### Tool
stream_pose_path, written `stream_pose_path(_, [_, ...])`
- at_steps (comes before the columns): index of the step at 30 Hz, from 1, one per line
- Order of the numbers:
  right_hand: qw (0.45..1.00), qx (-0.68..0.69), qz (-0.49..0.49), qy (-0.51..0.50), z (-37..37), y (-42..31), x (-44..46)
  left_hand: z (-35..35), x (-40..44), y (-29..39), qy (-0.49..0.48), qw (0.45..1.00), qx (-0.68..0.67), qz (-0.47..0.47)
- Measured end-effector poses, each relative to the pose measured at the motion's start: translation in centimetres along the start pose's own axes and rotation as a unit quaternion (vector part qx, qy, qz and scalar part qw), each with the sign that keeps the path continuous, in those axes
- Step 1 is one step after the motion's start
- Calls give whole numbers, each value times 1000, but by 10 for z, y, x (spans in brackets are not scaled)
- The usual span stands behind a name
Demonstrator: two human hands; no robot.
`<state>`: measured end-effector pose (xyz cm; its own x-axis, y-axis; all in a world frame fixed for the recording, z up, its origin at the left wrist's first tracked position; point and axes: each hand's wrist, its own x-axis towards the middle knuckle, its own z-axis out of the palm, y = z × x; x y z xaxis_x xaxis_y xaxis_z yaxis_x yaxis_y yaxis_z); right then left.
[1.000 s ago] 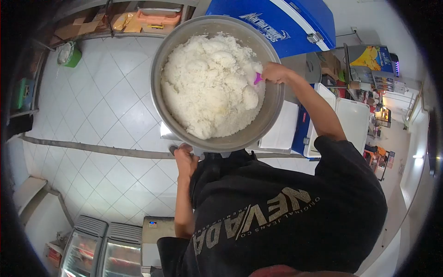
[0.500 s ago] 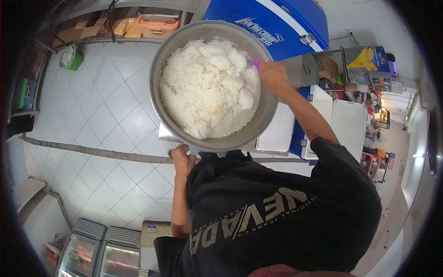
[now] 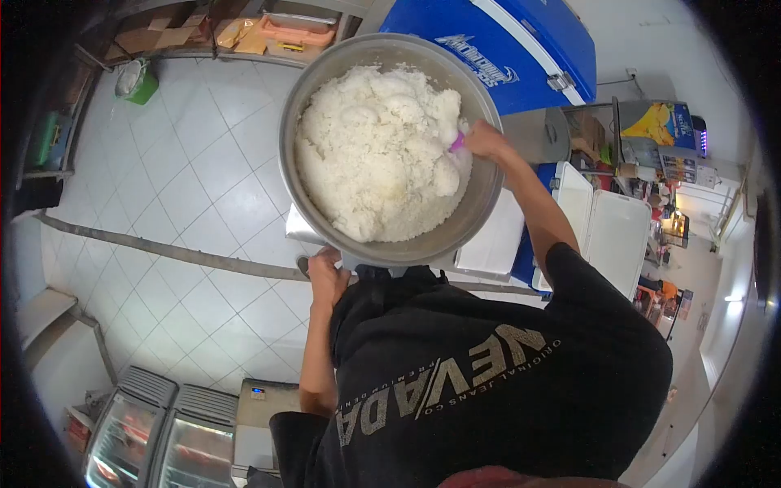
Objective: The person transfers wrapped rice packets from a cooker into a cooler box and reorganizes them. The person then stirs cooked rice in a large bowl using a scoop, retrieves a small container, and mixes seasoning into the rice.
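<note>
A large round metal pot [image 3: 286,154] holds a heap of white cooked rice [image 3: 370,154], clumped and uneven. My right hand [image 3: 486,140] is closed around a purple utensil [image 3: 458,142] at the pot's right side. Its working end is sunk in the rice, so its full shape is hidden. Below the pot's lower left rim, my left hand [image 3: 328,272] has its fingers curled closed. What those fingers grip, if anything, cannot be made out. A small dark rounded object [image 3: 303,264] shows just beside them.
A blue cooler box [image 3: 521,61] stands beyond the pot. To the right is another cooler with its white lid [image 3: 620,244] raised. A white flat surface [image 3: 492,232] lies under the pot's right side. A green bucket [image 3: 140,85] is on the tiled floor, with glass-topped freezers [image 3: 191,439] at lower left.
My right hand has moved slightly inward and nearer my body with the purple utensil, and the rice beside it has shifted. My left hand stays below the rim. The whole view has moved slightly.
</note>
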<state>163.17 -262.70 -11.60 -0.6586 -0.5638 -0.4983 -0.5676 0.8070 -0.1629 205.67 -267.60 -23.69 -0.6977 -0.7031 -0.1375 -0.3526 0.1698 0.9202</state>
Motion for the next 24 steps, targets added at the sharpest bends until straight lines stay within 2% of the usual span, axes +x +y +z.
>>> stream_pose_path(2, [998, -28, 49, -34, -20, -12, -7, -1, 1, 8, -13, 999, 7, -49])
stream_pose_path(5, [987, -151, -31, 53, -32, -57, -37, -2, 1, 2, -23, 1000, 6, -3])
stream_pose_path(8, [941, -221, -129, 221, -10, -78, -59, -1, 0, 0, -9, 999, 37, 5])
stream_pose_path(11, [940, -217, -148, 220, -35, -91, -102, 1, -1, -2, 2, 999, 35, 29])
stream_pose_path(14, [950, -242, -126, 155, -39, -94, -140, -5, -1, 9, -15, 999, 42, 5])
stream_pose_path(17, [949, -196, -191, 155, 30, -75, -114, -2, 1, 6, -6, 999, 38, 12])
stream_pose_path(19, [957, -145, -207, 144, 54, -88, -89, -1, 1, 7, -8, 999, 47, 19])
stream_pose_path(20, [959, -147, -209, 126, 61, -101, -74, -2, 3, 7, -6, 998, 53, 22])
stream_pose_path(21, [961, -147, -207, 105, 66, -107, -65, -6, 3, 14, -29, 995, 94, -13])
stream_pose_path(24, [947, -196, -241, 85, 49, -110, -53, -9, 1, 14, -39, 995, 86, 14])
